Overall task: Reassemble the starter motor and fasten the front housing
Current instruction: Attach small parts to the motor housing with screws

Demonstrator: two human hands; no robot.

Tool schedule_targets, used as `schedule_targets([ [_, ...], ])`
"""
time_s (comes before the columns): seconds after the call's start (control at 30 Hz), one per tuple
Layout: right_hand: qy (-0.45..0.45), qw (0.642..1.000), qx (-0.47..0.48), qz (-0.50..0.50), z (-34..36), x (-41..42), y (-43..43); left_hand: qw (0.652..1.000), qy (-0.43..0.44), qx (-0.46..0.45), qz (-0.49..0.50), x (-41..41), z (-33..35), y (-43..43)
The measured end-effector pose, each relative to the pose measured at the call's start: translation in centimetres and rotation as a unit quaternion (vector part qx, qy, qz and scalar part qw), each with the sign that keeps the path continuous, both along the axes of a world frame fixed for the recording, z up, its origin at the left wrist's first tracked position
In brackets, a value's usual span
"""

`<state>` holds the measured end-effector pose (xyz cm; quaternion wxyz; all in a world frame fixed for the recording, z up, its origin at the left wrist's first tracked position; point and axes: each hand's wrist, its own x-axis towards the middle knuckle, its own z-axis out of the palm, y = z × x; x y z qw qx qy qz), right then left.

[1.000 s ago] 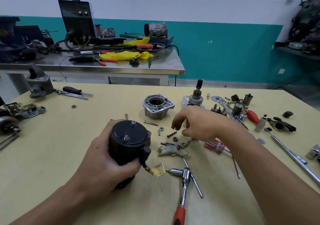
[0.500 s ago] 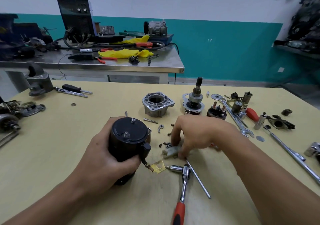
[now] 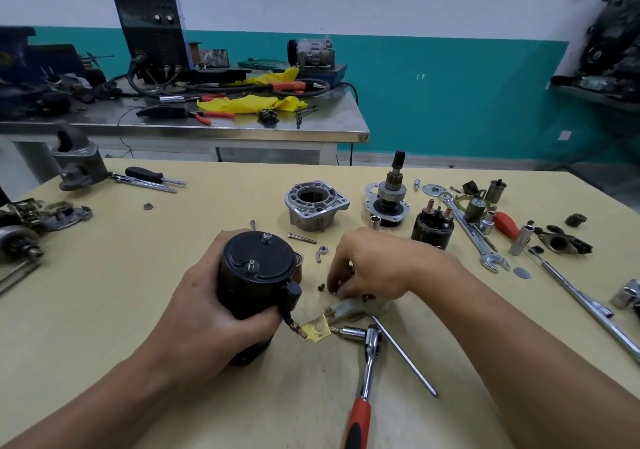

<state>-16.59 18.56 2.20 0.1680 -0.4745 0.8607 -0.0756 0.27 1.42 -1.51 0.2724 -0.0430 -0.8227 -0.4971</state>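
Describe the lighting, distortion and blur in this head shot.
Head view throughout: even, soft light, faint shadows beside the motor body; wide-angle lens bows the table at its far edge; glare on the ratchet; centre sharp, shelf clutter at far right smeared.

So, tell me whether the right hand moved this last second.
Yes. The right hand has drawn back from the grey housing toward the ratchet, nearer the person.

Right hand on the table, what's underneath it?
A pale shift lever pokes out beneath the right hand, and a small dark screw lies beside the fingertips. Whether the fingers hold anything is covered.
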Motion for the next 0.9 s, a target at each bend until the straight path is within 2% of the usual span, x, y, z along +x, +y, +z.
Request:
schedule_targets([
  [0.13, 0.008, 1.0, -0.005, 0.006, 0.2, 0.4, 0.0, 1.0, -0.003, -0.002, 0.005, -0.1, -0.1, 0.0],
  [0.2, -0.01, 0.998, -0.055, 0.0, 1.4, 0.6, 0.4, 1.0, -0.007, 0.0, 0.006, 0.0, -0.1, 0.0],
  [0.27, -0.094, 0.982, -0.161, -0.004, 3.3, 1.0, 0.9, 1.0, -0.004, -0.011, 0.017, 0.0, 0.0, 0.1],
  [0.33, -0.194, 0.945, -0.264, 0.017, 5.3, 1.9, 1.4, 0.999, 0.003, -0.012, 0.037, 0.1, -0.1, 0.7],
  [0.4, -0.238, 0.917, -0.315, 0.056, 6.5, 3.1, 1.6, 0.998, 0.008, 0.004, 0.063, 0.2, -0.5, 1.6],
  [0.57, -0.143, 0.938, -0.308, 0.072, 6.8, 5.4, 0.6, 0.994, 0.024, 0.0, 0.108, 0.1, -0.7, 3.1],
  [0.9, -0.046, 0.953, -0.298, 0.015, 6.7, 6.2, 0.1, 0.992, 0.005, -0.026, 0.122, -0.1, -0.6, 3.4],
])
